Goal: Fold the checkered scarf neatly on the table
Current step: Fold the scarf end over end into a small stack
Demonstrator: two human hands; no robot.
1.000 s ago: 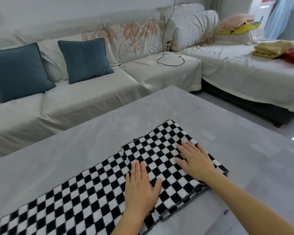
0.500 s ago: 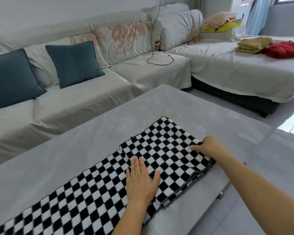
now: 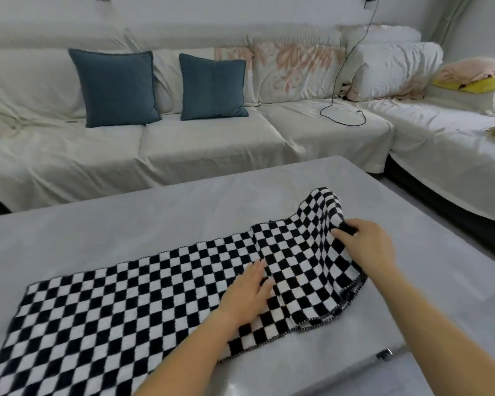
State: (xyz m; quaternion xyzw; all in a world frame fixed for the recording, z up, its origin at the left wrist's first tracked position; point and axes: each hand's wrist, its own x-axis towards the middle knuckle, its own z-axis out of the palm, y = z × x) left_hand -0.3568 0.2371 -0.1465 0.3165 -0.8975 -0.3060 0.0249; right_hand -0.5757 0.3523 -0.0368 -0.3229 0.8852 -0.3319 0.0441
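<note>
The black-and-white checkered scarf point(image 3: 132, 290) lies lengthwise across the grey table point(image 3: 126, 224), its right part doubled over in layers. My right hand point(image 3: 365, 245) grips the folded right end and lifts it, so the cloth arches up off the table. With straight fingers, my left hand point(image 3: 247, 294) presses flat on the scarf just left of the raised part. The scarf's left end runs out of view at the lower left.
A cream-covered corner sofa point(image 3: 212, 144) wraps behind and to the right of the table, with two blue cushions point(image 3: 115, 87) and a black cable point(image 3: 343, 110). Folded cloths point(image 3: 475, 75) lie at the far right. The table's right edge point(image 3: 440, 252) is near my right arm.
My right hand went from lying flat on the scarf to gripping its folded right end and raising it. My left hand stayed pressed on the scarf. The camera view turned left.
</note>
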